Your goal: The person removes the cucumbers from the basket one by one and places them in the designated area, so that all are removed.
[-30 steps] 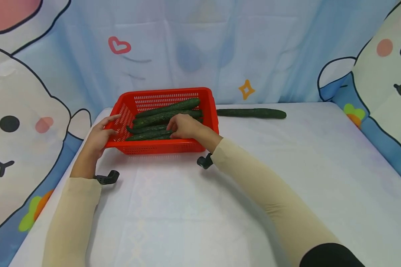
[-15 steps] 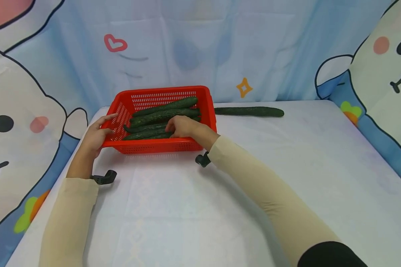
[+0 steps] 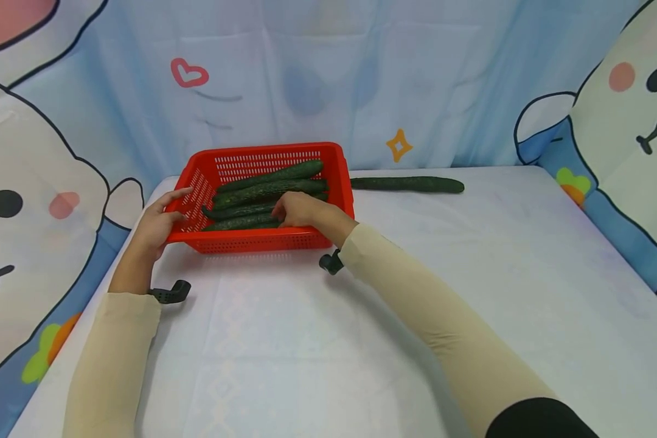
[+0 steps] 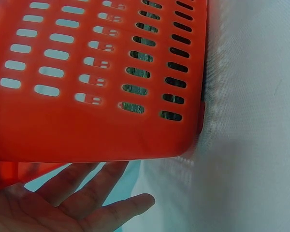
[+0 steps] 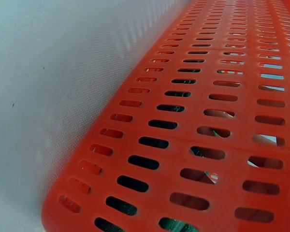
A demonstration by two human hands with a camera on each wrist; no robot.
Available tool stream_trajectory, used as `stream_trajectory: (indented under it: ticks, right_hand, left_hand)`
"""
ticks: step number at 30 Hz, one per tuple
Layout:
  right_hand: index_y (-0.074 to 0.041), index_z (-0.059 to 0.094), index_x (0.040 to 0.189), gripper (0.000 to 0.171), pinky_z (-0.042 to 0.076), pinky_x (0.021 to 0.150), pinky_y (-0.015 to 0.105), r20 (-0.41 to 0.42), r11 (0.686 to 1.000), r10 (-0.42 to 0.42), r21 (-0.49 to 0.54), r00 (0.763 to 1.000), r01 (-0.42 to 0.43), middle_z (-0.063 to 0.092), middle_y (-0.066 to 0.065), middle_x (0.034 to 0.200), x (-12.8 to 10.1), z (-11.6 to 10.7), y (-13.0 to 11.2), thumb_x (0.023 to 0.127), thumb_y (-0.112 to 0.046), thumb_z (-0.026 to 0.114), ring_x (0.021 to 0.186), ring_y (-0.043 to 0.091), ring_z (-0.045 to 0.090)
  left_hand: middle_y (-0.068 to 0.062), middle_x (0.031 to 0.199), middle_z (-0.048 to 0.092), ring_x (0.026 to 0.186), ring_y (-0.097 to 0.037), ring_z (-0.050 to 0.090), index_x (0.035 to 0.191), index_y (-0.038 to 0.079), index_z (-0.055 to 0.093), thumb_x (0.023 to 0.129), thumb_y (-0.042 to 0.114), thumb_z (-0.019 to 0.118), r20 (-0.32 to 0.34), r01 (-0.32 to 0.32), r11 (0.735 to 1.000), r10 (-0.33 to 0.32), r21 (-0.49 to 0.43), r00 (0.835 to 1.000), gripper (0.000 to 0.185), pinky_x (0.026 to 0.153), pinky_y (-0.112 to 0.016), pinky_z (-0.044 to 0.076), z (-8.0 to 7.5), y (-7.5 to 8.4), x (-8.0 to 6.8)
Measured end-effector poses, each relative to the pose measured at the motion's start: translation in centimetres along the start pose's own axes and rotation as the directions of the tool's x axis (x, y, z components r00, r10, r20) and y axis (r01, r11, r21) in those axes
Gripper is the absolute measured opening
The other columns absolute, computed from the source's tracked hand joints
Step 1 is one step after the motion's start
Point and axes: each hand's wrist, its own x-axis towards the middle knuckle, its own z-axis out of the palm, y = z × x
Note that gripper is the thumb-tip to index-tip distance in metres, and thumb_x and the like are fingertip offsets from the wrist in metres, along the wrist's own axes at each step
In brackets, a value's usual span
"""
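Note:
A red slotted basket [image 3: 339, 176] stands at the back left of the white table and holds several dark green cucumbers [image 3: 268, 190]. My right hand [image 3: 297, 210] reaches over the front rim, its fingers curled on the front cucumber [image 3: 241, 221]. My left hand [image 3: 161, 220] rests against the basket's left front corner with its fingers straight. In the left wrist view those fingers [image 4: 94, 205] lie flat beside the basket wall [image 4: 87, 125]. The right wrist view shows only the basket wall [image 5: 203, 96] close up, and my right hand is out of it.
One more long cucumber [image 3: 407, 184] lies on the table right of the basket, near the back. A printed cartoon cloth hangs behind and at both sides. The white table cloth [image 3: 471, 255] stretches to the front and right.
The view has shifted slightly. Both hands keep their places at the basket, and the right hand has edged a little to the left over the cucumbers.

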Motion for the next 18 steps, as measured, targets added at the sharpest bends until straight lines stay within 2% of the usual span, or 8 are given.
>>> stream_trajectory:
  ticks: [11, 18]
  right_hand:
    - [-0.016, 0.059, 0.124, 0.042, 0.046, 0.097, 0.034, 0.072, 1.000, 0.021, -0.004, 0.997, -0.021, 0.060, 0.001, 0.121, -0.22, 0.07, 0.06, 0.082, -0.024, 0.065, 0.107, 0.015, 0.054]
    - [-0.017, 0.059, 0.122, 0.040, 0.046, 0.095, 0.034, 0.062, 0.999, 0.045, -0.011, 0.997, -0.045, 0.060, 0.000, 0.118, -0.28, 0.13, -0.05, 0.083, -0.023, 0.064, 0.102, 0.015, 0.053]
  left_hand:
    - [-0.012, 0.151, 0.020, 0.122, -0.033, 0.040, 0.139, 0.039, 0.035, 0.094, 0.011, 0.037, 0.011, 0.009, 1.000, -0.009, 0.000, 1.000, 0.053, 0.071, -0.019, 0.054, 0.10, -0.26, 0.16]
    - [-0.011, 0.151, 0.019, 0.124, -0.033, 0.038, 0.138, 0.040, 0.035, 0.094, 0.012, 0.038, 0.005, 0.019, 1.000, -0.019, -0.003, 1.000, 0.053, 0.071, -0.019, 0.054, -0.02, -0.20, 0.22]
